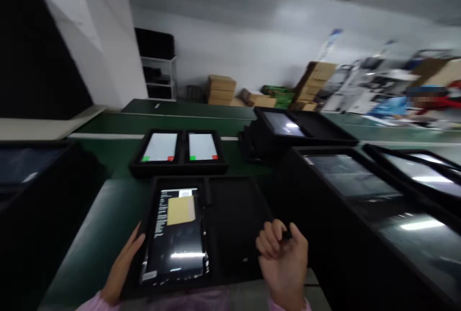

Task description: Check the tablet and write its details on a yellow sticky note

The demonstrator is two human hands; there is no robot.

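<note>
Two hands of mine are low in view: my left hand [124, 265] lies open and flat along the left edge of a black tray [230, 215], beside the tablet [178, 234] in its left slot. My right hand [283, 256] is curled shut over the tray's empty right half; something small and dark shows at its fingers. Farther along the green desk [104, 224], a second tray [178, 167] holds two lit tablets [160, 147]. Stacked trays [288, 131] stand beyond.
</note>
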